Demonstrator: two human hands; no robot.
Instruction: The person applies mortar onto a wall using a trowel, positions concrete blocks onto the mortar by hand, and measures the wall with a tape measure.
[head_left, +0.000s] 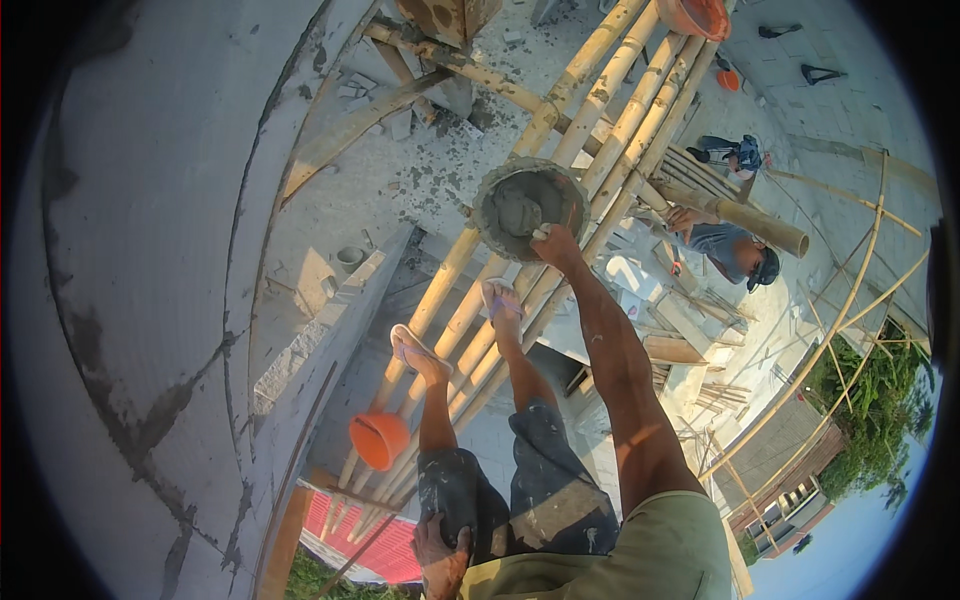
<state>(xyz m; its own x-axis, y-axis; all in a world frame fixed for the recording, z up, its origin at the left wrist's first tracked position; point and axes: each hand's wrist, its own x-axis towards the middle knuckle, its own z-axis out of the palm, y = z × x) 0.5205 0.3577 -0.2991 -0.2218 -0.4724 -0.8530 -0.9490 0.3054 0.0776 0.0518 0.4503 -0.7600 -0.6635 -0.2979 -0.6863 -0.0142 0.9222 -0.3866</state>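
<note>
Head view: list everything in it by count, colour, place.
Bamboo poles: several, yellow, underfoot
Mortar bucket: 1, grey, on poles
Plastic buckets: 2, orange, poles' top and bottom
Small object: 1, orange, upper right
Pail: 1, grey, left of poles
Wall: 1, pale grey, left
Co-workers: 2, blue and grey clothes, right
Trees: several, green, lower right
Corrugated roof: 1, red, lower left
Shorts: 1 pair, dark, worn
Flip-flops: 2, pale, on poles
Right hand: 1, bare, at mortar bucket
Left hand: 1, bare, on shorts
</note>
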